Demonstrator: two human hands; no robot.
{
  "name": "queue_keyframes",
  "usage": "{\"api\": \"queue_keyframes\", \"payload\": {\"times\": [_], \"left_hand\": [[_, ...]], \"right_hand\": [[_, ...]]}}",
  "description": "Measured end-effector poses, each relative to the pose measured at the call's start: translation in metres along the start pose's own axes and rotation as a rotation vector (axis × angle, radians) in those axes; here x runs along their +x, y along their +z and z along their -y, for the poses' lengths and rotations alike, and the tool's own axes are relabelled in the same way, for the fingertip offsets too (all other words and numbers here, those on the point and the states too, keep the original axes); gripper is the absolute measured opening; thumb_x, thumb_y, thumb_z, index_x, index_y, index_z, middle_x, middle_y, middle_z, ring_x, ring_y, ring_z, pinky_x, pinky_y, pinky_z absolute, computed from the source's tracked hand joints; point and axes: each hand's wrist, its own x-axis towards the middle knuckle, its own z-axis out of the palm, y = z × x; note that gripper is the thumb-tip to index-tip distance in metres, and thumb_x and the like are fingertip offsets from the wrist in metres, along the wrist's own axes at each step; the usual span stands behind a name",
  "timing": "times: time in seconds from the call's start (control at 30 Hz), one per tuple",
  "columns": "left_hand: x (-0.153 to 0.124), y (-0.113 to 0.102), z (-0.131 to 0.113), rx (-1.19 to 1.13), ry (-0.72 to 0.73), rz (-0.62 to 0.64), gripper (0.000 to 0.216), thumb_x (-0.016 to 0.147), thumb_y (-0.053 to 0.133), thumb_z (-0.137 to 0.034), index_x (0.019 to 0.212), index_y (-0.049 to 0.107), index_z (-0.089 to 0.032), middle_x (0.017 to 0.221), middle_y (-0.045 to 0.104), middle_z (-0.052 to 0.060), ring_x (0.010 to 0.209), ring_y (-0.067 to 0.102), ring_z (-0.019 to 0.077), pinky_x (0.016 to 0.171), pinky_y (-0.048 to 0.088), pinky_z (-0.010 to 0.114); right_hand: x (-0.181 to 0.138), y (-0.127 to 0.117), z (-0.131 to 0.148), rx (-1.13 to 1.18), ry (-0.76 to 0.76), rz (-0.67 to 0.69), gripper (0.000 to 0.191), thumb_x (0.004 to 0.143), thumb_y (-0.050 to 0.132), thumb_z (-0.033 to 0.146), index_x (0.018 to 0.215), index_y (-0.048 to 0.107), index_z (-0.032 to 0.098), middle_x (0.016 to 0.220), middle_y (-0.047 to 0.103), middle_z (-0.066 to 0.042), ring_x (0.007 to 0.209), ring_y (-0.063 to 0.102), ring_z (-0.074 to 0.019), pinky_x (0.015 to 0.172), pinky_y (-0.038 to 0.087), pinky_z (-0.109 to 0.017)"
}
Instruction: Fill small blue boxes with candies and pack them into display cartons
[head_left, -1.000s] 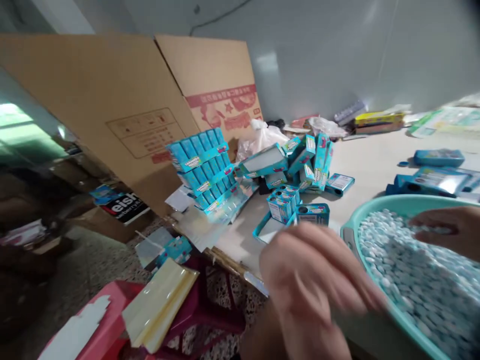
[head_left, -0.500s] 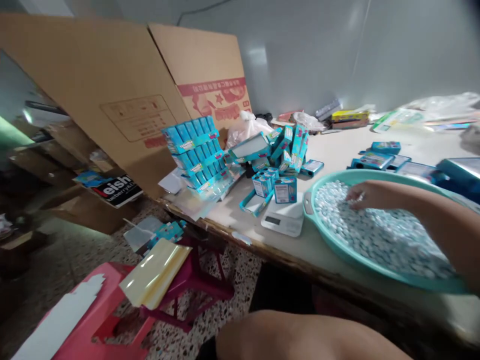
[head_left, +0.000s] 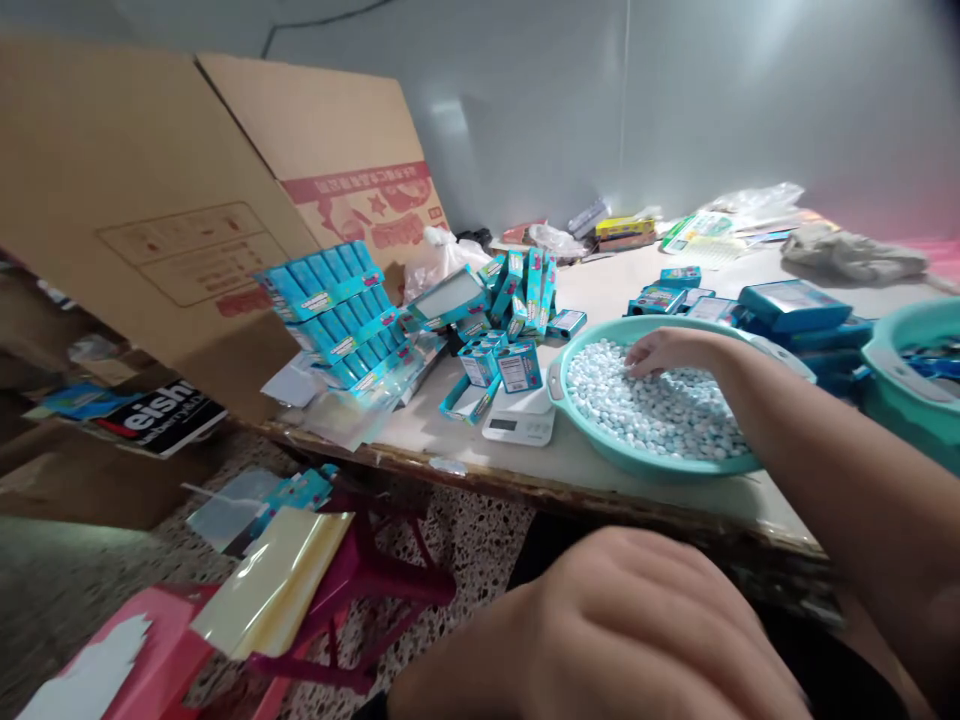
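Observation:
My right hand [head_left: 664, 350] reaches into a turquoise basin [head_left: 675, 468] filled with small white and pale-blue candies [head_left: 611, 395]. Its fingers are bent together, with the tips down among the candies. Low in the foreground, close to the camera, is my left hand [head_left: 652, 620], its knuckles raised. Its fingertips are hidden, so its grip does not show. Left of the basin lies a white digital scale [head_left: 517, 427] bearing a small blue box [head_left: 519, 367]. Beside it, an open blue tray [head_left: 471, 400] has small boxes at its back end.
Stacked blue display boxes [head_left: 334, 310] lean near a large cardboard carton [head_left: 255, 200]. Loose blue cartons [head_left: 529, 290] are piled behind the scale, more boxes [head_left: 795, 305] behind the basin. A second basin [head_left: 907, 360] stands at right. Stools [head_left: 360, 580] stand below the table edge.
The view has swung right, bringing the second basin and a grey cloth into sight. My left hand has come into the foreground. My right hand stays in the candies.

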Motion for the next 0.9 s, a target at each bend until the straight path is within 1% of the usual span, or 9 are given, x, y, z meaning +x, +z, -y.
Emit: {"api": "queue_keyframes", "payload": {"times": [0.1,0.23,0.33,0.43,0.53,0.63,0.7,0.8,0.9], "left_hand": [[0.017,0.018,0.027,-0.089,0.063,-0.186,0.005,0.084,0.064,-0.028,0.085,0.062,-0.023,0.075,0.073,-0.002,0.066,0.067,0.0115,0.069,0.054,0.028],[-0.012,0.033,0.065,-0.025,0.089,-0.236,0.009,0.083,0.059,-0.015,0.091,0.058,-0.019,0.07,0.07,-0.001,0.057,0.06,0.0111,0.054,0.042,0.029],[-0.046,0.02,0.096,0.081,-0.02,-0.227,0.018,0.081,0.059,-0.011,0.097,0.059,-0.019,0.07,0.069,0.0,0.057,0.059,0.012,0.053,0.041,0.028],[-0.057,-0.009,0.138,0.271,-0.186,-0.306,0.026,0.08,0.063,-0.007,0.102,0.06,-0.02,0.08,0.071,0.001,0.068,0.064,0.014,0.065,0.05,0.028],[-0.042,-0.033,0.187,0.358,-0.616,-0.507,0.037,0.082,0.07,-0.02,0.116,0.058,-0.019,0.099,0.068,0.008,0.084,0.066,0.019,0.074,0.055,0.031],[-0.018,-0.037,0.231,0.236,-0.957,-0.507,0.067,0.077,0.076,-0.042,0.133,0.051,-0.016,0.124,0.06,0.017,0.106,0.064,0.0289,0.085,0.057,0.042],[-0.007,-0.031,0.254,0.124,-1.042,-0.476,0.074,0.073,0.078,-0.045,0.134,0.049,-0.015,0.127,0.058,0.018,0.115,0.061,0.0328,0.093,0.054,0.047],[0.006,-0.021,0.273,-0.029,-1.127,-0.51,0.073,0.068,0.082,-0.039,0.131,0.05,-0.017,0.112,0.066,0.014,0.102,0.066,0.0309,0.086,0.055,0.044],[0.027,-0.028,0.268,0.068,-0.899,-0.565,0.054,0.071,0.081,-0.035,0.117,0.06,-0.018,0.1,0.065,0.01,0.092,0.065,0.0269,0.081,0.054,0.039]], "right_hand": [[0.003,0.0,-0.004,-0.003,0.017,-0.03,0.019,0.072,0.076,0.022,0.088,0.073,0.014,0.076,0.072,-0.005,0.067,0.066,-0.0155,0.064,0.051,-0.023],[0.005,0.001,-0.002,-0.052,0.012,-0.085,0.017,0.066,0.077,0.022,0.081,0.072,0.017,0.069,0.069,-0.001,0.062,0.063,-0.0162,0.06,0.049,-0.026],[0.002,-0.002,0.005,-0.086,-0.023,-0.153,0.016,0.064,0.075,0.022,0.08,0.071,0.018,0.074,0.069,-0.002,0.067,0.061,-0.0165,0.062,0.045,-0.027],[0.0,-0.007,0.012,-0.075,-0.051,-0.198,0.016,0.065,0.071,0.025,0.08,0.069,0.02,0.075,0.066,0.0,0.068,0.058,-0.0155,0.062,0.042,-0.027],[0.003,-0.008,0.016,-0.007,-0.054,-0.273,0.016,0.065,0.07,0.026,0.079,0.068,0.019,0.073,0.062,0.0,0.066,0.054,-0.0148,0.061,0.039,-0.027],[0.008,0.001,0.022,0.133,-0.069,-0.357,0.019,0.068,0.071,0.032,0.082,0.068,0.019,0.081,0.062,-0.002,0.073,0.053,-0.0158,0.064,0.04,-0.027],[0.011,0.01,0.029,0.274,-0.079,-0.359,0.025,0.077,0.068,0.041,0.085,0.067,0.018,0.083,0.063,-0.004,0.075,0.055,-0.0167,0.066,0.043,-0.028],[0.012,0.024,0.04,0.538,-0.07,-0.272,0.036,0.088,0.058,0.051,0.092,0.066,0.016,0.088,0.065,-0.007,0.077,0.062,-0.0184,0.069,0.05,-0.03],[0.01,0.029,0.05,0.789,-0.042,-0.182,0.044,0.094,0.048,0.055,0.102,0.064,0.015,0.099,0.068,-0.013,0.085,0.068,-0.0212,0.078,0.056,-0.035]]}}
